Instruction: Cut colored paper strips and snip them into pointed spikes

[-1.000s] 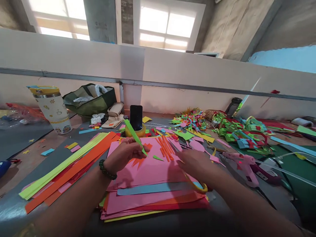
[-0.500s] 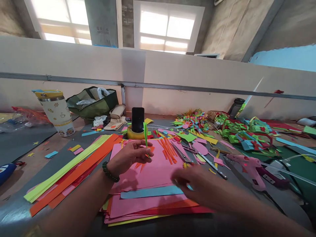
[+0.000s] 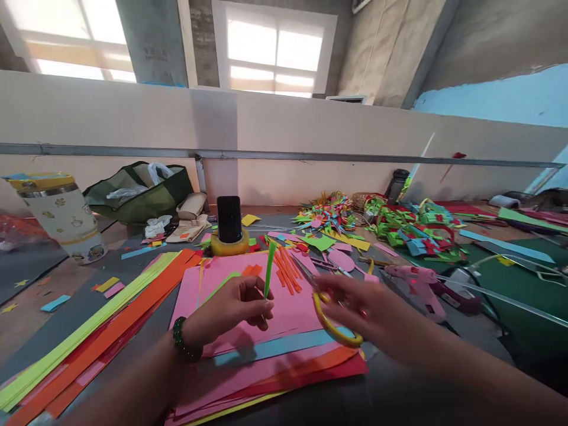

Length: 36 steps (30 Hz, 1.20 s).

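My left hand point(image 3: 237, 305) pinches a narrow folded green paper strip point(image 3: 269, 269) upright over the pink sheets point(image 3: 288, 313). At the right of the sheets, my right hand point(image 3: 355, 305) is on the yellow-handled scissors point(image 3: 331, 325), its fingers partly blurred around the handles; the blades point up and left. Thin orange strips point(image 3: 288, 269) lie between the two hands on the pink paper. Across the lower part of the stack runs a light blue strip point(image 3: 275, 348).
Long yellow-green and orange strips point(image 3: 115, 316) lie at left. Behind the sheets, a phone point(image 3: 229, 218) leans on a tape roll point(image 3: 231, 244). A tall cup point(image 3: 66, 222) stands far left. A pink glue gun point(image 3: 415, 284) and paper scraps point(image 3: 328, 219) are on the right.
The view has turned right. My right hand has reached the scissors and their handles are now raised. My left hand keeps the green strip, now held a little lower.
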Each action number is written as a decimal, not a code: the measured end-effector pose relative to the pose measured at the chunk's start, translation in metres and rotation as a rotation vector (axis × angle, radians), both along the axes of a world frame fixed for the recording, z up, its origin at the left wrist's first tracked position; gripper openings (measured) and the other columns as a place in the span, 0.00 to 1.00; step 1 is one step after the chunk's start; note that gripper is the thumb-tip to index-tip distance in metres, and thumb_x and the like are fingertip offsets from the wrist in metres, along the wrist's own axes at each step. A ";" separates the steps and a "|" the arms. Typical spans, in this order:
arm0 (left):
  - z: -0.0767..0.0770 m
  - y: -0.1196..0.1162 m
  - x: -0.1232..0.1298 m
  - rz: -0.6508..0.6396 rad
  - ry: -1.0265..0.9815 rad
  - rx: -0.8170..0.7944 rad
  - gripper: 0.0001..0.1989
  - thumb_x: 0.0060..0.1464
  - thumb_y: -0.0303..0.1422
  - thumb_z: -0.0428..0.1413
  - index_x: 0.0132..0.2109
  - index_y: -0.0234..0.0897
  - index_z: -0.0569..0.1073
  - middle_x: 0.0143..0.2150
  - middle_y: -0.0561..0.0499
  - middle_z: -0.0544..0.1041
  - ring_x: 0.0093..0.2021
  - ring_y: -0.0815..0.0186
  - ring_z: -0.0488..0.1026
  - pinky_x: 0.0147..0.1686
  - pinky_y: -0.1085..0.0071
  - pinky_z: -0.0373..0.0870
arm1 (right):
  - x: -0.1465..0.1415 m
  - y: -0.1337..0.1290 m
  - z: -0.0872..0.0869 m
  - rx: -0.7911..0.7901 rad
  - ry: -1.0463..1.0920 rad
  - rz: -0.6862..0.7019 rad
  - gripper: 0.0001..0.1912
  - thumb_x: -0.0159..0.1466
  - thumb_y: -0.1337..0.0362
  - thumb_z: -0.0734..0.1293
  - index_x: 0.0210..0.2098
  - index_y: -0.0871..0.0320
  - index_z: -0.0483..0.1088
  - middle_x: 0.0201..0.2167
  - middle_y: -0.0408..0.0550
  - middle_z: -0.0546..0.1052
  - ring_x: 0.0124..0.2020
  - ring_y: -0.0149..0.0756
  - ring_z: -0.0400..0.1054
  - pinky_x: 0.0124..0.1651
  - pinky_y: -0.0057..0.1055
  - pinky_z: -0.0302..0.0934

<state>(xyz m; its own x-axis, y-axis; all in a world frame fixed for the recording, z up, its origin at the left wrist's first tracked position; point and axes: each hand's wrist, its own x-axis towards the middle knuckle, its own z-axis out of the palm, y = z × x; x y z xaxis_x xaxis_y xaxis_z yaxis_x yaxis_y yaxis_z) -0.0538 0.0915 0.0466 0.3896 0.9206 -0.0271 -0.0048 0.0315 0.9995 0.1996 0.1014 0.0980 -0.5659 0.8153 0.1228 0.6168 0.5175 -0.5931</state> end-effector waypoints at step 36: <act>-0.011 0.015 -0.021 0.093 0.166 -0.123 0.13 0.44 0.38 0.62 0.34 0.33 0.72 0.24 0.53 0.74 0.23 0.72 0.68 0.25 0.76 0.61 | -0.080 0.122 -0.035 -0.451 0.395 0.037 0.13 0.47 0.68 0.68 0.34 0.61 0.68 0.21 0.41 0.73 0.23 0.28 0.68 0.29 0.25 0.63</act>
<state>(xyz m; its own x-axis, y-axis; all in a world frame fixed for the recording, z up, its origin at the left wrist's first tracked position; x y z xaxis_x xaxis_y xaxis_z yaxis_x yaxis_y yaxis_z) -0.0750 0.1067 0.0357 0.2841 0.9382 -0.1978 0.1513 0.1599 0.9755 0.1196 0.2230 0.0632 -0.5767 0.8166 -0.0239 0.2915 0.1783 -0.9398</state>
